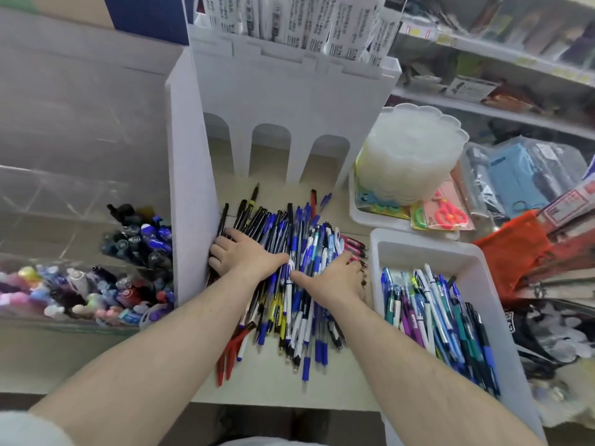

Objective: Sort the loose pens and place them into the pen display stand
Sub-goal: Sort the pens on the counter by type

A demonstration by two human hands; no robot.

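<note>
The person's left hand [244, 252] and right hand [335, 278] are pressing flat, fingers relaxed, on the heap of loose blue, black and white pens [289, 278], which is lying unsorted before the white plastic display stand [289, 101], its arched slots looking empty.

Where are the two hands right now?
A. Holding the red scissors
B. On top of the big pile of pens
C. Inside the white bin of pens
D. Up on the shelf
B: the left hand and right hand both rest on the pile of loose pens on the counter.
</note>
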